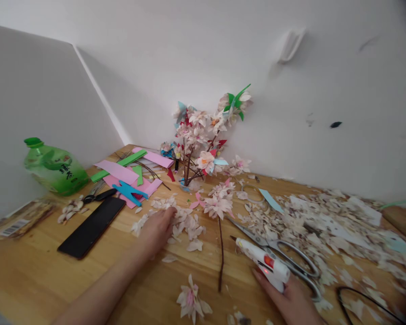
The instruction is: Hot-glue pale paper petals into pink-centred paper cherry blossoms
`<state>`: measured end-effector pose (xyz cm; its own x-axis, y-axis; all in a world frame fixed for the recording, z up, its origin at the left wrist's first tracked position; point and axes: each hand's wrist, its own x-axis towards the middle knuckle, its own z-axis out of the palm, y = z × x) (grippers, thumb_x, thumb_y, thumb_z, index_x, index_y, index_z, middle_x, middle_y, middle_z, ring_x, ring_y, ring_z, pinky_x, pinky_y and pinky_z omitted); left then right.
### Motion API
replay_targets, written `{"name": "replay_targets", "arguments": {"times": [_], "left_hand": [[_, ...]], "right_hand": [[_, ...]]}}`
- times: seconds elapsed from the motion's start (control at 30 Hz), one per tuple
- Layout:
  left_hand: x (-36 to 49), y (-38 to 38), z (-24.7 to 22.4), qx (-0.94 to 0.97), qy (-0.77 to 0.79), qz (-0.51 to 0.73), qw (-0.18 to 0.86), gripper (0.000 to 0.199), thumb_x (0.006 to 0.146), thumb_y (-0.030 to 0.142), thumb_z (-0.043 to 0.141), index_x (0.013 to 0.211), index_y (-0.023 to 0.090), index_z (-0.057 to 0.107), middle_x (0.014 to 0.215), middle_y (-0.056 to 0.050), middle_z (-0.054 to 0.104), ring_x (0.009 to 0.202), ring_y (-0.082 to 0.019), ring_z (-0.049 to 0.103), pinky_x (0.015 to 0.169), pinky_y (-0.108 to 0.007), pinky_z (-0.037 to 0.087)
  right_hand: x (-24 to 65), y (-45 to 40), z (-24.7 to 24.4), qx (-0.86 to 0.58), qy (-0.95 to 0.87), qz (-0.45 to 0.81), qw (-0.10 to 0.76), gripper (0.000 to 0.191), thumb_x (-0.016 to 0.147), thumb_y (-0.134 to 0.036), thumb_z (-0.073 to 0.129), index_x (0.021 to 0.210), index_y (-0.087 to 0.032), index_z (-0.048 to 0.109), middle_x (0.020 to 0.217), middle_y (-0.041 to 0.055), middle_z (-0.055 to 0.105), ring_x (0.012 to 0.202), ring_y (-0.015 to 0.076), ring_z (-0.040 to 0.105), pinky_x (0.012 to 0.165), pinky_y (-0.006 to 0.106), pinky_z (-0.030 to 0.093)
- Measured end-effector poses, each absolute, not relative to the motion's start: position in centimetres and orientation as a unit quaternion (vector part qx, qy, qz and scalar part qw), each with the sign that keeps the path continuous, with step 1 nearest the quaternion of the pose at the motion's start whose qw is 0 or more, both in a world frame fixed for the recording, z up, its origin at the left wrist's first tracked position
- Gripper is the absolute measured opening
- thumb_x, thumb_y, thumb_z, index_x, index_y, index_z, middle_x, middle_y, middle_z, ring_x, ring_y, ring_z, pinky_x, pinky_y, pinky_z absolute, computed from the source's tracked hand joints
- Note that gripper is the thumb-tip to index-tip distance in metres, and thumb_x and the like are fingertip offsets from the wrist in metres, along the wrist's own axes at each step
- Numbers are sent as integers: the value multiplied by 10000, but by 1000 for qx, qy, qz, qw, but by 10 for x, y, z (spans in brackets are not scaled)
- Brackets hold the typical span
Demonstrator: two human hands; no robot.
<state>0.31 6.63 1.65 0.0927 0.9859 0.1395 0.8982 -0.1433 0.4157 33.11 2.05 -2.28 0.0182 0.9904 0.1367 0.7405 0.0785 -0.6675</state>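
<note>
My left hand [158,231] rests in a pile of pale petals [186,222], its fingers bent down among them. What the fingertips pinch, if anything, is hidden. At the lower right, my right hand [287,295] is wrapped round the handle of a white glue gun [264,261], whose dark nozzle points up and left and whose red light is lit. Silver scissors [292,257] lie just beyond the gun. Between my hands is a flower [219,205] on a brown twig stem [221,259]. A single petal flower [192,299] with a pink centre lies near the front edge.
A bunch of petal flowers [199,131] stands upright against the wall. Petal scraps [338,234] cover the right side. On the left are a phone [92,227], pliers [99,196], coloured paper strips [118,171], a green bottle [56,168] and a packet [22,219]. A black cord [362,292] curves at lower right.
</note>
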Motion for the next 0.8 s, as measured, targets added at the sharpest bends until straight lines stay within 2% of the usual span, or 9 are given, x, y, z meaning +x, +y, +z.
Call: {"name": "replay_targets", "arguments": {"times": [0.2, 0.33, 0.5, 0.67, 0.8], "left_hand": [[-2, 65, 16, 703, 662, 225, 128, 308, 766, 126, 424, 1057, 225, 425, 911, -27, 668, 837, -175, 622, 715, -292, 456], [-12, 65, 19, 677, 683, 246, 119, 357, 781, 165, 410, 1135, 203, 383, 912, -43, 661, 798, -188, 630, 696, -317, 475], [-14, 62, 22, 700, 662, 251, 90, 490, 720, 99, 447, 1198, 185, 387, 1097, -94, 595, 1043, -229, 528, 890, -386, 399], [4, 64, 17, 741, 624, 223, 109, 459, 700, 87, 481, 1147, 190, 482, 948, -73, 642, 923, -224, 560, 829, -351, 421], [10, 70, 14, 732, 635, 218, 115, 432, 732, 101, 465, 1152, 194, 496, 917, -92, 638, 895, -236, 567, 791, -354, 414]], "right_hand": [[334, 21, -27, -658, -668, 198, 285, 359, 724, -482, 515, 897, -196, 649, 887, 67, 726, 840, 268, 655, 673, 303, 509], [330, 20, -21, -651, -667, 198, 304, 353, 728, -478, 511, 884, -196, 654, 866, 58, 732, 819, 265, 659, 683, 305, 504], [327, 19, -19, -655, -657, 202, 314, 350, 710, -465, 526, 876, -188, 660, 880, 71, 732, 831, 279, 657, 676, 315, 506], [330, 20, -23, -657, -656, 200, 313, 353, 719, -470, 517, 891, -200, 666, 898, 66, 729, 841, 277, 655, 704, 324, 505], [330, 20, -25, -658, -655, 196, 315, 376, 713, -464, 524, 933, -192, 662, 926, 77, 722, 863, 274, 648, 723, 326, 505]]}}
